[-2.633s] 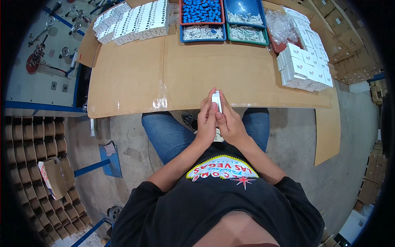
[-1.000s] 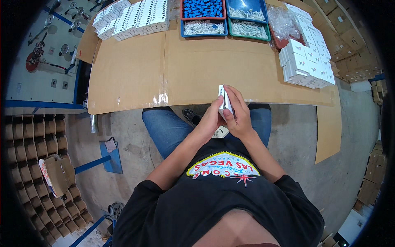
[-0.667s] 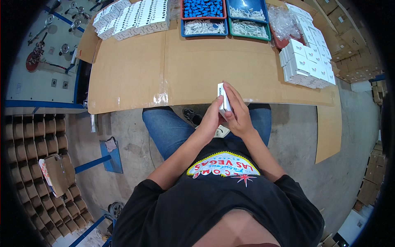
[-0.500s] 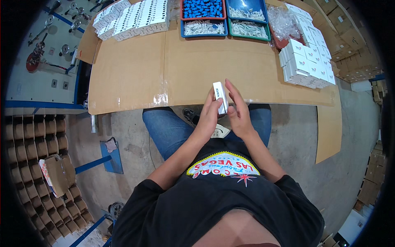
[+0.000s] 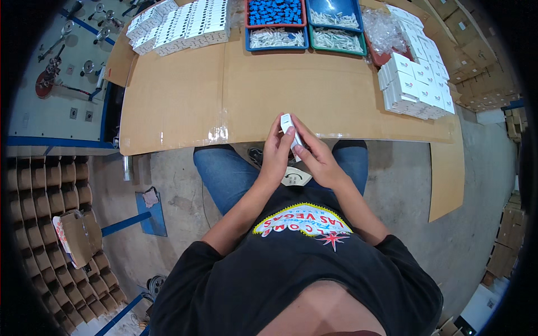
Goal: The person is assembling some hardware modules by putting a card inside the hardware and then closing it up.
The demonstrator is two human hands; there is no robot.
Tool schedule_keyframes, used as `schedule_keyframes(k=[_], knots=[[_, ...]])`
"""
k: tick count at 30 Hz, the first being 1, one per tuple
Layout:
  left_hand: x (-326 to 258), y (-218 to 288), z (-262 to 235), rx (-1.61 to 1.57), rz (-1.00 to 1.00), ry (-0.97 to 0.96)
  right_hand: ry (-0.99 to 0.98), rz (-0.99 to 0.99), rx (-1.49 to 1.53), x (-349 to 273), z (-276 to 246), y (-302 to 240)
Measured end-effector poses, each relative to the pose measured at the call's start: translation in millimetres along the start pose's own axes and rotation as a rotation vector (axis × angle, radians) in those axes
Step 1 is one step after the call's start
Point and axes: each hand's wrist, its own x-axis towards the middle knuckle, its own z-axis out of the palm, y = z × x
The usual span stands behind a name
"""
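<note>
A small white box is held between both hands, just past the near edge of the cardboard-covered table and over my lap. The fingers of my left hand wrap its left side, with the thumb on its face. My right hand closes round the right side, its thumb near the lower end of the box. Much of the box is hidden by the fingers.
White boxes stand in rows at the far left and in stacks at the right. Between them sit trays of blue pieces and white pieces. Clear plastic wrap lies beside the right stacks. A cardboard divider rack is at the lower left.
My right hand has gone from spread fingers beside the box to closed around it. The box has shifted slightly left and turned, so a different face shows.
</note>
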Motion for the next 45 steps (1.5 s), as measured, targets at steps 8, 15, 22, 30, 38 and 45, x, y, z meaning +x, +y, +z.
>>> schedule_keyframes(k=[8,15,22,30,38,45], knots=[[-1.9,4.9,14.0,0.151,0.161,0.009,0.232,-0.275,-0.316,5.2,14.4,-1.3],[-0.2,8.3,11.2,0.172,0.259,-0.002,0.151,-0.119,-0.211,3.4,9.4,-9.8],[-3.6,3.3,13.9,0.376,0.422,0.002,0.223,-0.271,-0.311,5.3,17.6,-10.4],[-6.9,-3.1,14.6,0.397,0.474,0.037,0.253,-0.293,-0.349,1.4,17.4,-7.0],[-7.9,-6.5,14.5,0.469,0.539,0.055,0.285,-0.273,-0.33,-4.3,20.4,-0.6],[-1.7,-8.8,7.0,0.289,0.382,0.041,0.206,-0.161,-0.271,0.3,16.2,-7.7]])
